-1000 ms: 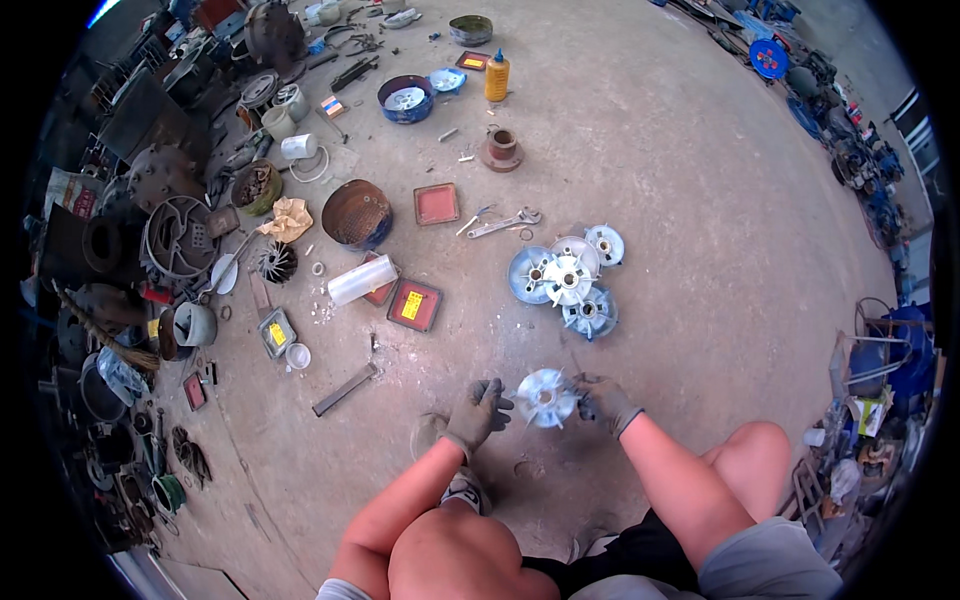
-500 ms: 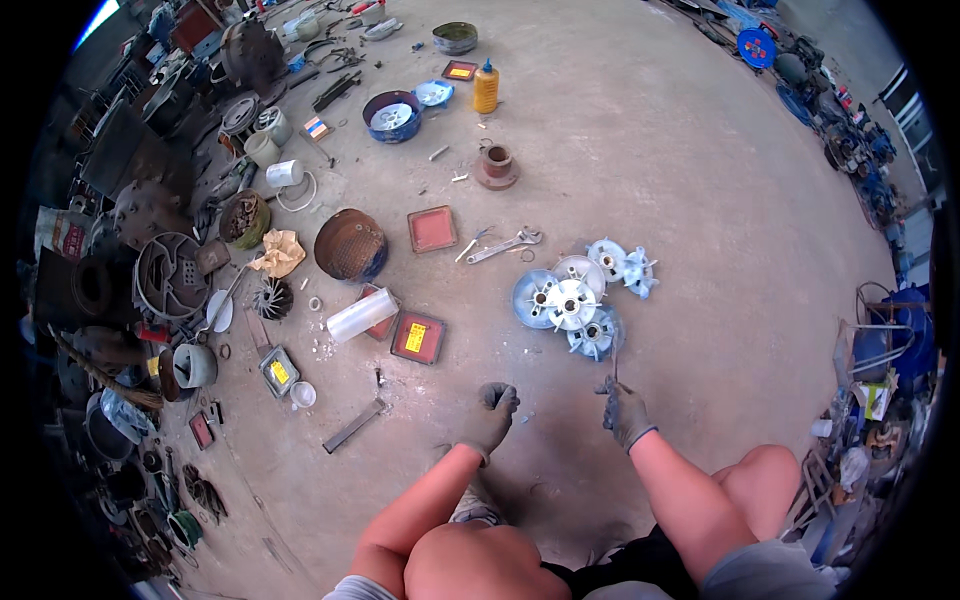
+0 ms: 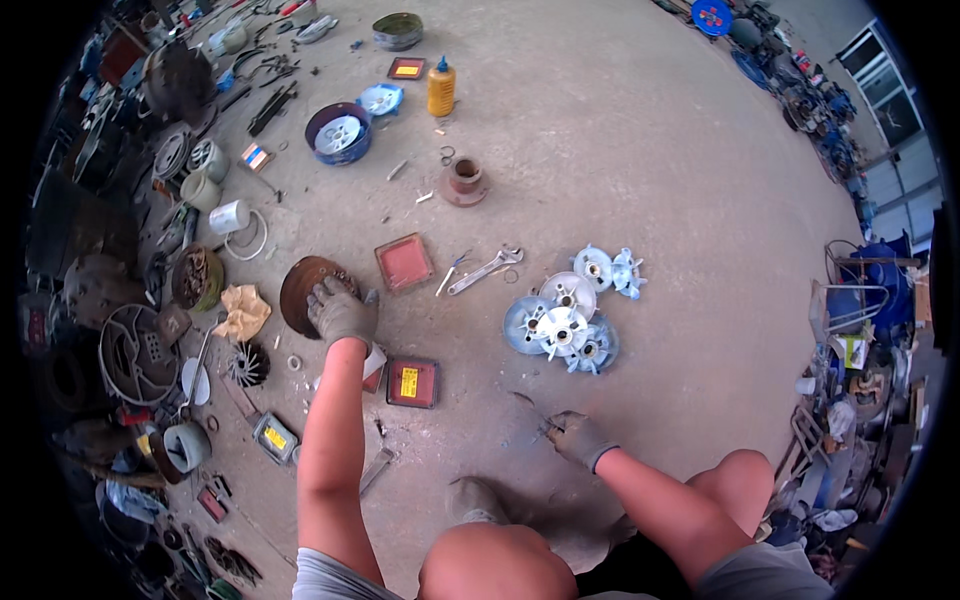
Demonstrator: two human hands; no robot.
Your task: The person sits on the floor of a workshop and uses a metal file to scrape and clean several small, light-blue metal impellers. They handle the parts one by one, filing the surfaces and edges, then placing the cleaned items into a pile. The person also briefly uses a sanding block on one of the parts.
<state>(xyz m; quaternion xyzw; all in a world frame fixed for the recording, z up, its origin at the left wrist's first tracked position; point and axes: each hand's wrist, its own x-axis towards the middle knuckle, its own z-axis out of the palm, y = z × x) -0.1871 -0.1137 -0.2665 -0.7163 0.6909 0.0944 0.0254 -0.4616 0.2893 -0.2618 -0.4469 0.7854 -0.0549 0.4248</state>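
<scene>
left hand (image 3: pixel 347 314): fingers (image 3: pixel 328 297) over rusty pan (image 3: pixel 298 290) | right hand (image 3: pixel 578 440): thin tool (image 3: pixel 526 403) protruding

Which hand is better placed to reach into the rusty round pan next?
Left, I'd judge: the left hand is over the rusty round pan. The right hand is farther off, nearer the finned discs, and appears to hold a thin, blurred tool.
</scene>
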